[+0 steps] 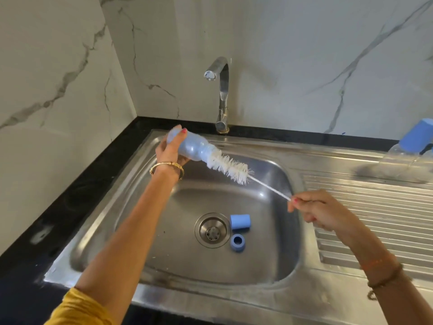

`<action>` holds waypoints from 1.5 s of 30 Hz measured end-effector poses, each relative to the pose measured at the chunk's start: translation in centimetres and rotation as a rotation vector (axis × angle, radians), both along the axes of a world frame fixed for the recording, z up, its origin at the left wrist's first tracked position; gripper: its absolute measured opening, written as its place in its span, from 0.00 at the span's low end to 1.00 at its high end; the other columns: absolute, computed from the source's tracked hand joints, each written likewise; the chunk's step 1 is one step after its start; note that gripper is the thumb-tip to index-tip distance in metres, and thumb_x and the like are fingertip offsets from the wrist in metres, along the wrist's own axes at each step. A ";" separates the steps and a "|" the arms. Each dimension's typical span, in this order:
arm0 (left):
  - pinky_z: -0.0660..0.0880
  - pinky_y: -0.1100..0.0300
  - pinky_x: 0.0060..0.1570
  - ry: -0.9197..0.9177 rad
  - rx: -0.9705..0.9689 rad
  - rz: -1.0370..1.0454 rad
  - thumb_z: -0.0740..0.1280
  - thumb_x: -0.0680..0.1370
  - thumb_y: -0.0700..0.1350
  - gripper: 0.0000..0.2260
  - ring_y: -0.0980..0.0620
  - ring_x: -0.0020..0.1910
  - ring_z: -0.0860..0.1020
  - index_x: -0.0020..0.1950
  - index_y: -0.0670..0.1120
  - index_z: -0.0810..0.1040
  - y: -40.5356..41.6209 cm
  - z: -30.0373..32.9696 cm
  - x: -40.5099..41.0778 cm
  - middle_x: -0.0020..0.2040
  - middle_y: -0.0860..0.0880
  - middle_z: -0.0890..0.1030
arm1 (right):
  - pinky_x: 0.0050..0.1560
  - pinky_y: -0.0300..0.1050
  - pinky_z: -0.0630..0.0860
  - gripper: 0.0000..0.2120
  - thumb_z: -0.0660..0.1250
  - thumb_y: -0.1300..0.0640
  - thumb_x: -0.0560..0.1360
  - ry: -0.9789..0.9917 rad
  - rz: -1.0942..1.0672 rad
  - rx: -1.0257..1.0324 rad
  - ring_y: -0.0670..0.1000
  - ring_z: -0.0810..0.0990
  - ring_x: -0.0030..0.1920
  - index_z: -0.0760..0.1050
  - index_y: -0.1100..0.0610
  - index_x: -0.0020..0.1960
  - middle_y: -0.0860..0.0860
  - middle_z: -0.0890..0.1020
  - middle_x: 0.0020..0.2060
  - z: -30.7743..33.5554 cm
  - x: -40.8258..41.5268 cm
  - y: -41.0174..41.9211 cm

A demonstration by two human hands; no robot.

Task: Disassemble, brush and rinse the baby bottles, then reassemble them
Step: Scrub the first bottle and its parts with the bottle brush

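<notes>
My left hand [172,150] grips a pale blue baby bottle [194,148] above the sink's far left corner, its mouth pointing right. A white bottle brush [228,166] sticks out of the mouth, most of its bristles outside. My right hand [315,208] pinches the brush's thin wire handle at its end, over the basin's right edge. In the basin, next to the drain, lie a blue cap [240,221] on its side and a blue screw ring [237,242].
The steel sink [131,207] has a ribbed draining board [365,198] on the right. A second bottle with a blue cap [412,146] lies on the board at the far right. The tap [221,90] stands behind the basin, no water running. Black counter surrounds it.
</notes>
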State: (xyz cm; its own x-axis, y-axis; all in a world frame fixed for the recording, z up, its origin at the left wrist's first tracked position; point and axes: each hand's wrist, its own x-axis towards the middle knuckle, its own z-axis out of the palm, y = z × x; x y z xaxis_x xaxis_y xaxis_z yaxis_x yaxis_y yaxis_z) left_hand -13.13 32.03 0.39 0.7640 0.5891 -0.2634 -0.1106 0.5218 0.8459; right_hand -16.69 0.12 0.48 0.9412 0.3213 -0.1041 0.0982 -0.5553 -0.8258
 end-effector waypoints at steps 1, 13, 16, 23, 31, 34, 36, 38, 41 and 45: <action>0.80 0.55 0.39 -0.021 0.030 0.006 0.75 0.68 0.44 0.25 0.47 0.51 0.78 0.62 0.46 0.69 0.2 0.1 0.1 0.55 0.46 0.76 | 0.21 0.29 0.57 0.15 0.60 0.62 0.79 0.092 0.001 0.048 0.42 0.62 0.18 0.80 0.56 0.37 0.44 0.65 0.16 -0.3 -0.1 0.2; 0.76 0.56 0.52 0.104 0.267 0.058 0.76 0.66 0.44 0.24 0.48 0.54 0.76 0.61 0.47 0.75 1.0 -1.1 0.3 0.55 0.47 0.77 | 0.21 0.36 0.64 0.13 0.63 0.65 0.75 0.039 0.115 -0.117 0.47 0.69 0.20 0.80 0.55 0.35 0.48 0.73 0.21 -0.6 -0.4 4.3; 0.76 0.59 0.51 0.017 0.299 0.078 0.73 0.68 0.41 0.19 0.49 0.55 0.77 0.58 0.46 0.79 1.5 -0.9 0.2 0.57 0.46 0.78 | 0.18 0.31 0.55 0.14 0.61 0.58 0.78 0.391 0.037 0.153 0.42 0.59 0.18 0.78 0.54 0.36 0.45 0.67 0.19 -0.6 0.1 4.6; 0.76 0.51 0.55 0.279 0.252 0.112 0.73 0.70 0.45 0.25 0.46 0.54 0.77 0.64 0.46 0.70 1.8 -1.1 -0.4 0.57 0.44 0.75 | 0.21 0.38 0.62 0.08 0.73 0.68 0.62 -0.948 0.068 -0.675 0.57 0.73 0.21 0.79 0.58 0.37 0.52 0.75 0.24 -0.6 -0.7 5.6; 0.75 0.60 0.52 -0.084 0.174 0.017 0.65 0.69 0.41 0.10 0.53 0.52 0.78 0.48 0.45 0.81 2.5 -0.6 -0.9 0.54 0.50 0.80 | 0.19 0.30 0.54 0.13 0.62 0.56 0.78 0.550 0.071 0.238 0.42 0.58 0.19 0.80 0.54 0.38 0.45 0.66 0.22 -0.5 0.5 5.1; 0.74 0.66 0.40 0.010 0.199 0.227 0.68 0.68 0.39 0.08 0.54 0.45 0.78 0.44 0.47 0.80 2.5 -0.8 -0.6 0.49 0.50 0.81 | 0.25 0.33 0.64 0.08 0.66 0.51 0.75 0.019 0.083 -0.024 0.41 0.68 0.21 0.79 0.51 0.39 0.44 0.74 0.22 -1.2 0.6 5.3; 0.71 0.67 0.37 0.047 0.255 0.325 0.67 0.69 0.38 0.06 0.55 0.41 0.77 0.41 0.48 0.78 3.0 -0.7 -0.2 0.42 0.52 0.80 | 0.31 0.40 0.69 0.07 0.68 0.48 0.73 -0.394 0.018 -0.343 0.45 0.77 0.31 0.78 0.51 0.41 0.46 0.80 0.28 -1.8 0.4 4.8; 0.71 0.64 0.37 0.068 0.308 0.341 0.67 0.68 0.40 0.05 0.55 0.39 0.76 0.36 0.50 0.77 3.3 -0.5 -0.1 0.36 0.54 0.77 | 0.29 0.41 0.65 0.10 0.69 0.50 0.73 -0.673 -0.097 -0.469 0.57 0.79 0.32 0.79 0.57 0.40 0.54 0.80 0.31 -2.0 0.4 3.9; 0.73 0.63 0.41 0.119 0.267 0.297 0.69 0.67 0.44 0.14 0.51 0.45 0.78 0.52 0.44 0.78 3.3 -1.1 0.1 0.45 0.49 0.79 | 0.23 0.37 0.60 0.17 0.64 0.50 0.73 -1.019 -0.159 -0.582 0.57 0.74 0.21 0.77 0.60 0.31 0.55 0.75 0.23 -2.0 0.2 3.4; 0.75 0.60 0.50 0.094 0.074 0.170 0.70 0.72 0.46 0.27 0.51 0.52 0.76 0.68 0.46 0.66 2.5 -2.6 -0.2 0.58 0.47 0.74 | 0.22 0.36 0.60 0.22 0.63 0.51 0.77 -0.429 -0.144 -0.183 0.53 0.69 0.20 0.75 0.59 0.26 0.52 0.72 0.19 -2.4 -0.5 4.0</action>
State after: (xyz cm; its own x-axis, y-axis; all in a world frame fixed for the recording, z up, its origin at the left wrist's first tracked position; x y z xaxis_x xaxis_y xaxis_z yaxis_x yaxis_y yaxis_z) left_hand -13.31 34.56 -2.23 0.6260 0.7278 -0.2802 -0.1106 0.4385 0.8919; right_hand -17.23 4.12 -1.96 0.9451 0.1971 0.2606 0.3199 -0.7203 -0.6155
